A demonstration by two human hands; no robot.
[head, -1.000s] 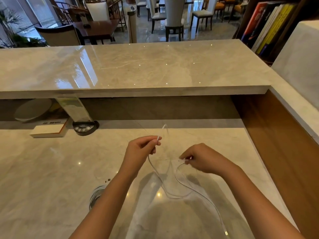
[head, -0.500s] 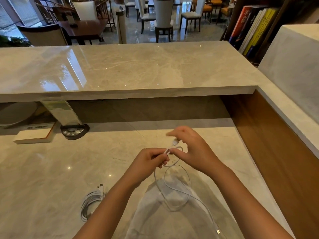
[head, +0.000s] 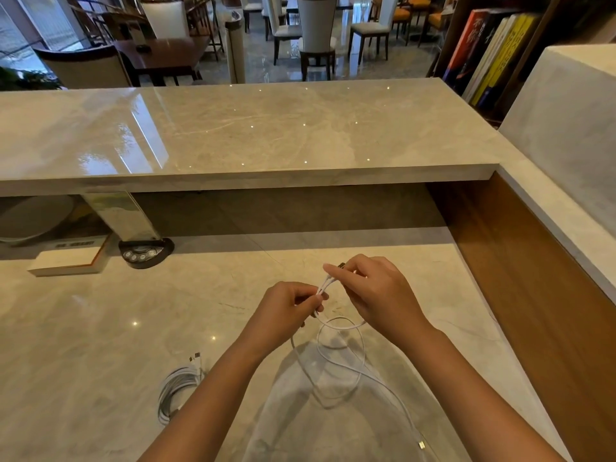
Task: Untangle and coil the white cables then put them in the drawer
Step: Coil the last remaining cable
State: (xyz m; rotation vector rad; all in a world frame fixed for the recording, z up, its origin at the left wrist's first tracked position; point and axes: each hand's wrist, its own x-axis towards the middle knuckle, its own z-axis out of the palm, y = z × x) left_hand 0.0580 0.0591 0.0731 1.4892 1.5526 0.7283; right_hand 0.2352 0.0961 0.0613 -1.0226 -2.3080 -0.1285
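Note:
A thin white cable [head: 358, 371] hangs in loose loops over the marble desk, its free plug end [head: 421, 445] lying near the front right. My left hand [head: 286, 310] pinches a doubled stretch of this cable. My right hand [head: 373, 291] grips the same cable just above and right of it, near a plug at its fingertips. A second white cable [head: 178, 390] lies coiled on the desk to the left of my left forearm, partly hidden by the arm. No drawer is in view.
The lower marble desk [head: 116, 328] runs under a raised marble counter [head: 250, 135]. A black button device [head: 145, 253] and a white box [head: 66, 261] sit at the back left. A wooden side panel [head: 533, 278] closes the right.
My hands, apart a second ago, have come together. The right hand moved up and left onto the cable by the left hand, and the cable now forms smaller loops.

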